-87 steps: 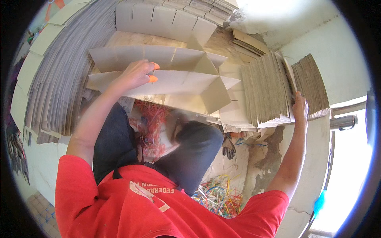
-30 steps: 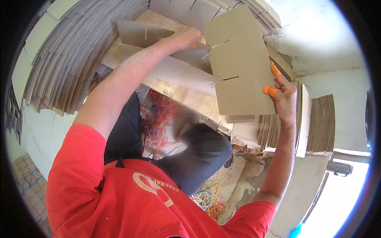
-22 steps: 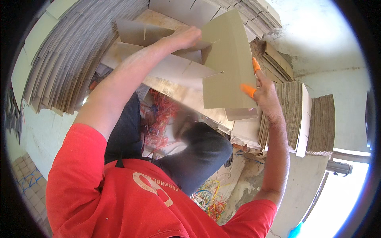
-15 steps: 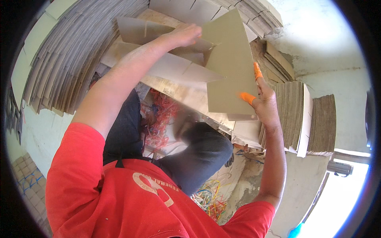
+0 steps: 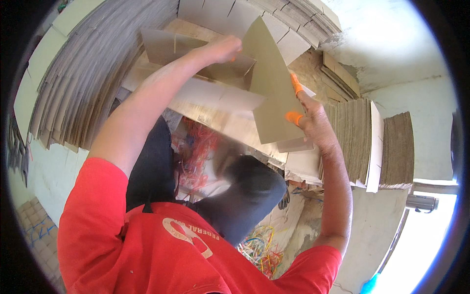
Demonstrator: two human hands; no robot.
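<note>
A large tan cardboard sheet (image 5: 271,88) stands tilted over the wooden work surface. My right hand (image 5: 316,120), with orange finger covers on its thumb and a finger, is closed on the sheet's right edge. Two slotted cardboard strips meet the sheet crosswise from the left: a nearer strip (image 5: 220,94) and a farther strip (image 5: 164,46). Curled over the farther strip is my left hand (image 5: 223,49), its fingers closed and mostly hidden behind the hand. An orange finger cover shows at its underside. How deeply the pieces sit in one another's slots cannot be made out.
Tall stacks of cardboard strips (image 5: 98,63) curve along the left. More slotted cardboard (image 5: 245,19) lines the far side, and upright stacks (image 5: 348,139) stand at the right. Red plastic strands (image 5: 196,152) and coloured straps (image 5: 262,250) lie below, around my legs.
The large sheet has swung leftward and turned more edge-on, with my right hand moving left along with it. My left hand has shifted slightly left and down.
</note>
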